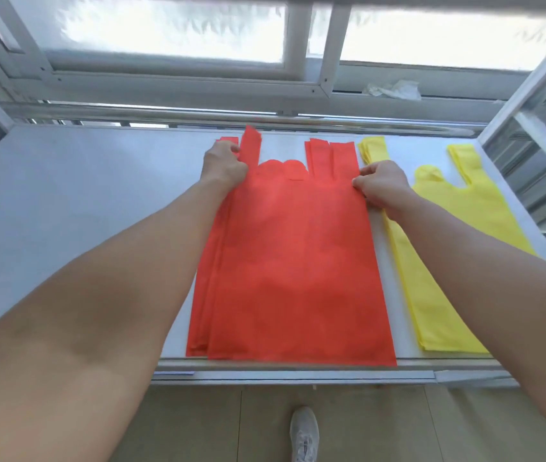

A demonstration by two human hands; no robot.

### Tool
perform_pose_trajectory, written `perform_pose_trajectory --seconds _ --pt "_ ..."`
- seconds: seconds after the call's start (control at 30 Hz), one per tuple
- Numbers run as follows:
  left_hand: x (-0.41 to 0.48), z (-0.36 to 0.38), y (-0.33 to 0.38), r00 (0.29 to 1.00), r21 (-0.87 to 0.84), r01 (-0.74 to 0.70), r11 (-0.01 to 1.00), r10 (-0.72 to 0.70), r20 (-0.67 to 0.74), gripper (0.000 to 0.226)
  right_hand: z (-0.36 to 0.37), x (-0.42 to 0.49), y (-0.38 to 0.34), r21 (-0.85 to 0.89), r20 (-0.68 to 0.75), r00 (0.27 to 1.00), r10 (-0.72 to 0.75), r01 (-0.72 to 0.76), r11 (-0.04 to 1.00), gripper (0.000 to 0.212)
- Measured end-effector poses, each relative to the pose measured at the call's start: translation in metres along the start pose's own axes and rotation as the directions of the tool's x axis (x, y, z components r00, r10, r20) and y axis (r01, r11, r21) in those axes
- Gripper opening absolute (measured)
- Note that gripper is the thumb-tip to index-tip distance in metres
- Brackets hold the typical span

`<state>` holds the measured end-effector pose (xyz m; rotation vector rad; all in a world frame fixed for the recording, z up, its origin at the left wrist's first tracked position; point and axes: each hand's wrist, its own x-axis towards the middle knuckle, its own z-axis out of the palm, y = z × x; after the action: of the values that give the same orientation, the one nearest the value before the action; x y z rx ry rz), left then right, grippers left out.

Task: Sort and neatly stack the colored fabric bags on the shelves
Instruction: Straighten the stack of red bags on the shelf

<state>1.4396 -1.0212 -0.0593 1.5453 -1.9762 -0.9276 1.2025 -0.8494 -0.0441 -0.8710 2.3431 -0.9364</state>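
A stack of red fabric bags (pixel 293 261) lies flat on the white shelf (pixel 81 195), handles pointing toward the window. My left hand (pixel 223 166) pinches the top bag's left handle at its base. My right hand (pixel 381 186) grips the right edge of the top red bag just below its right handle. The lower red bags stick out along the left side. To the right lies a stack of yellow fabric bags (pixel 458 228), partly covered by my right forearm.
A metal rail (pixel 231 115) and a window frame run along the shelf's far side. Crumpled white paper (pixel 395 90) sits on the sill. A metal upright (pixel 531 91) bounds the shelf on the right. A grey shoe (pixel 304 431) stands on the tiled floor below.
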Motion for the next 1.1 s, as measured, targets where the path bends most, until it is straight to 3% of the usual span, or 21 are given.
perform_pose_trajectory --seconds 0.2,0.3,0.4,0.53,0.67,0.8,0.87,0.93,1.0,1.1 --pt "-0.006 0.013 -0.002 0.992 0.140 0.052 0.989 -0.035 -0.122 0.037 0.006 0.006 -0.002 -0.272 -0.025 0.995 -0.100 0.089 0.958 0.035" --pt "-0.011 0.014 0.010 0.990 0.213 0.096 0.972 -0.071 -0.121 0.035 0.008 0.006 -0.007 -0.383 0.030 0.996 -0.078 0.084 0.920 0.037" --pt "-0.010 0.013 0.021 0.983 0.206 0.179 0.962 -0.167 -0.072 0.037 0.009 0.010 -0.018 -0.387 0.081 0.997 -0.010 0.041 0.921 0.039" --pt "-0.003 0.012 0.022 0.976 0.195 0.219 0.956 -0.219 -0.022 0.041 0.010 0.015 -0.024 -0.259 0.116 0.990 0.077 -0.045 0.965 0.018" --pt "-0.006 0.015 0.012 0.991 0.138 0.130 0.982 -0.126 -0.036 0.037 0.014 0.010 -0.019 -0.182 0.022 0.998 0.059 -0.054 0.982 0.012" --pt "-0.015 0.017 0.001 0.996 -0.031 -0.071 0.997 0.069 -0.063 0.057 0.020 0.014 -0.010 0.100 -0.040 0.998 0.056 -0.051 0.994 0.043" --pt "-0.015 0.018 0.001 0.995 -0.096 -0.051 0.994 0.042 -0.094 0.066 0.023 0.015 -0.008 0.237 -0.042 0.996 0.075 -0.063 0.970 0.057" --pt "-0.011 0.017 0.002 0.994 -0.167 0.047 0.985 -0.062 -0.089 0.051 0.023 0.017 -0.008 0.290 -0.047 0.995 0.090 -0.073 0.954 0.048" --pt "-0.005 0.015 0.001 0.993 -0.189 0.067 0.980 -0.084 -0.085 0.025 0.023 0.018 -0.006 0.328 -0.047 0.997 0.063 -0.044 0.944 0.020" --pt "-0.006 0.004 0.003 0.992 -0.304 0.056 0.951 -0.087 -0.093 0.031 0.017 0.018 -0.005 0.398 -0.013 0.998 -0.069 0.069 0.915 0.029"
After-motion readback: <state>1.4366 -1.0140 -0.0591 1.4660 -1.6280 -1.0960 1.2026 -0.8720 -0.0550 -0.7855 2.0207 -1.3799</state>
